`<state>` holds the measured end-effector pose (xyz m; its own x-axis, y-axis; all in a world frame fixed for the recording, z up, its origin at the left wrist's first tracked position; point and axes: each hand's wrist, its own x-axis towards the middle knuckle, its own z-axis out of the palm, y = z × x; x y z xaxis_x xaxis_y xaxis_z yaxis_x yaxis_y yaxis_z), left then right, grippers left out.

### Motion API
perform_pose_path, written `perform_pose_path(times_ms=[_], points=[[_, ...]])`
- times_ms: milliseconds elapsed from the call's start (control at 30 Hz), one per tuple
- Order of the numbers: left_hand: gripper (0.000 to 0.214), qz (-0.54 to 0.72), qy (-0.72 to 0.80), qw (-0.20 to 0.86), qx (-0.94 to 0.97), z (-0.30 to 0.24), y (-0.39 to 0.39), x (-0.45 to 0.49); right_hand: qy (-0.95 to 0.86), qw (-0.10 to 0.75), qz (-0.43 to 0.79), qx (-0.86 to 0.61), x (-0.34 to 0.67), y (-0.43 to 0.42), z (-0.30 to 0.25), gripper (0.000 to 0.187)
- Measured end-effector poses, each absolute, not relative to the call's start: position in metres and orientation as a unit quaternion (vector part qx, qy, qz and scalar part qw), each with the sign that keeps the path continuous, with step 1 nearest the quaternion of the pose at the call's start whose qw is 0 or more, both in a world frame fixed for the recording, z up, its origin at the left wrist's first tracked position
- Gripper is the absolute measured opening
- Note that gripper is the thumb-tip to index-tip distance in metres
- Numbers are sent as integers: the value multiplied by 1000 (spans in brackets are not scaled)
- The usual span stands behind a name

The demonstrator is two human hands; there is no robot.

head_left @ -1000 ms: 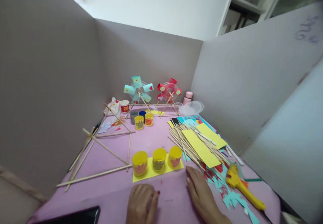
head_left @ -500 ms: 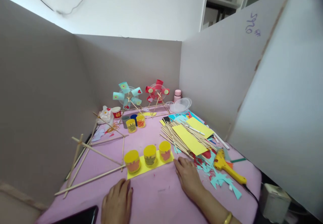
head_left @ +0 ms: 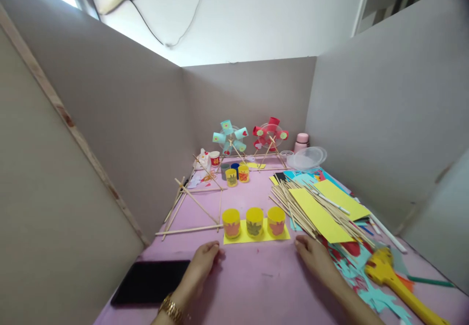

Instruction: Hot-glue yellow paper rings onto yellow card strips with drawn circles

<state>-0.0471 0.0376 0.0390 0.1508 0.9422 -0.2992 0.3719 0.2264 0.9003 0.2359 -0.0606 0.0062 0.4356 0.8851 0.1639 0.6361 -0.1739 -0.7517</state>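
Three yellow paper cups stand in a row on a yellow paper strip [head_left: 244, 237]. The left cup [head_left: 231, 217] and right cup [head_left: 276, 216] bear pinkish leaf-like cutouts; the middle cup [head_left: 254, 217] has a grey-green one. My left hand [head_left: 206, 260] is just off the strip's left end, fingers loosely bent, holding nothing. Past the strip's right end is my right hand [head_left: 311, 252], its fingers loosely extended with nothing in them. Both hands are apart from the cups.
Left: a stick frame [head_left: 194, 231] and black phone [head_left: 150, 282]. Right: bundled sticks [head_left: 295, 211], yellow sheets [head_left: 319, 217], paper scraps [head_left: 377, 295], a yellow glue gun [head_left: 397, 286]. Behind: more small cups [head_left: 231, 177], a blue pinwheel-like model [head_left: 230, 138] and a red one [head_left: 270, 134].
The camera view has swung left, so the table things appear further right. Both hands have shifted from lying flat near the strip's corners to a looser pose beside its ends.
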Motion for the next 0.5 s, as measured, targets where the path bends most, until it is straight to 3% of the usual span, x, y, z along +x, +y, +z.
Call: perform_pose_path(times_ms=[233,500], points=[[30,205,594,604,491,52,44,-35,-421,431,346,-720,237,-45,14,25],[29,194,583,614,496,43,51,-29,-350,475,409,-696,232,-40,6,26]])
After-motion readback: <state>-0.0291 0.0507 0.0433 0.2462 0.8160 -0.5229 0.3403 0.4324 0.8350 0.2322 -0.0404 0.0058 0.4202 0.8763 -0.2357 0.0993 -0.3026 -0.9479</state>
